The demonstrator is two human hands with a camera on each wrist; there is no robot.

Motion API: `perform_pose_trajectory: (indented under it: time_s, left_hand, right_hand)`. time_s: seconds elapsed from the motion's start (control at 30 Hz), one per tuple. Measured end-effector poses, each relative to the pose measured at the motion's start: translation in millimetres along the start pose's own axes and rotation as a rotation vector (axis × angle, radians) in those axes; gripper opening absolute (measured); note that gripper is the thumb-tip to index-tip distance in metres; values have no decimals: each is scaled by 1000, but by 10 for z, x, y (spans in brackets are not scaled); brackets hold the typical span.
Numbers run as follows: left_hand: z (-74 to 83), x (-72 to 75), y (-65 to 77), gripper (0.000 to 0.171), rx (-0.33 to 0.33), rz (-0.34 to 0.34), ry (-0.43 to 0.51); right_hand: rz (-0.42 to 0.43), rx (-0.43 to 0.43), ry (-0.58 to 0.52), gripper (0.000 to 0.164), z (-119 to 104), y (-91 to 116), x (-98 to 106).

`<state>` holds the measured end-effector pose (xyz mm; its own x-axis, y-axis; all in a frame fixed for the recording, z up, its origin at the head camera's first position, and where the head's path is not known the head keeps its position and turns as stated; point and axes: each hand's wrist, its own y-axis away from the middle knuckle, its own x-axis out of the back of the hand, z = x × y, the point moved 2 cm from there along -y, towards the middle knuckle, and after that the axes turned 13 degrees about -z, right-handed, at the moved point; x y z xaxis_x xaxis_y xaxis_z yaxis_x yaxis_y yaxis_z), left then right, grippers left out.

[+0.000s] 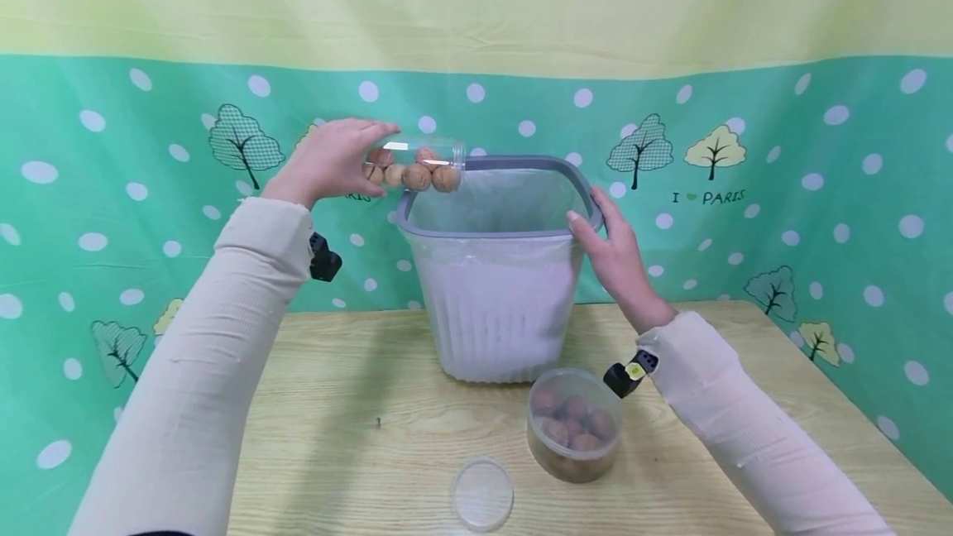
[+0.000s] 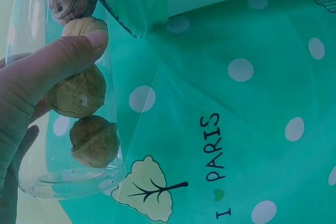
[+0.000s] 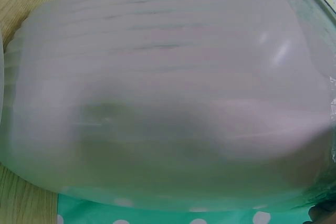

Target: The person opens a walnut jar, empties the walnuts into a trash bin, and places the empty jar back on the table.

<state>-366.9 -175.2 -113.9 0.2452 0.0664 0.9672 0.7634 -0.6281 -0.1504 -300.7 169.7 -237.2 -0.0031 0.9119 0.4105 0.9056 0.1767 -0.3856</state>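
In the head view my left hand (image 1: 338,160) grips a clear plastic jar (image 1: 405,145) lying on its side, its mouth pointing right over the left rim of a white trash bin (image 1: 495,304). Several walnuts (image 1: 417,178) lie along the jar's lower side. The left wrist view shows the thumb (image 2: 63,59) across the jar, with walnuts (image 2: 94,141) behind the clear wall. My right hand (image 1: 614,251) holds the bin's grey rim at its right side, thumb on the front edge. A thin plastic liner (image 1: 491,197) covers the bin's inside. The right wrist view is mostly filled by the bin's wall (image 3: 173,93).
A round clear tub (image 1: 573,461) with several brown balls, probably walnuts, stands on the wooden table (image 1: 335,453) in front of the bin. Left of it lies a round translucent lid (image 1: 482,495). A green dotted curtain (image 1: 521,98) hangs behind the table.
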Motion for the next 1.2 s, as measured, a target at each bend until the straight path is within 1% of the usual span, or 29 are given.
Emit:
perform_pose_trajectory:
  time_s: [0.23, 0.4, 0.5, 0.63, 0.8, 0.87, 0.97, 1.03, 1.2]
  left_hand:
    - [-9, 0, 12, 82, -3, 9, -9]
    - [1, -1, -9, 82, -14, 11, -13]
    - [7, 2, -22, 82, -18, 11, -23]
    - [7, 9, -21, 83, -6, 8, -29]
    - [13, 11, -47, 87, 10, -7, 37]
    - [18, 18, -57, 87, 16, -3, 42]
    - [23, 26, -58, 87, 16, 4, 28]
    - [25, 25, -52, 86, 18, 3, 2]
    - [34, 5, -50, 84, 26, -13, -27]
  right_hand:
    - [-7, 6, -7, 66, -12, 0, 8]
    - [-2, 1, -6, 67, -5, 10, 20]
    - [5, 12, -4, 67, -5, 16, 19]
    - [5, 23, -8, 67, -10, 17, 7]
    - [11, 21, -14, 67, -1, 22, 18]
    - [15, 25, -10, 67, -3, 23, 21]
    - [15, 23, -5, 67, -12, 26, 17]
    - [9, 16, -6, 68, -18, 25, 13]
    - [8, 7, -13, 68, -21, 36, 4]
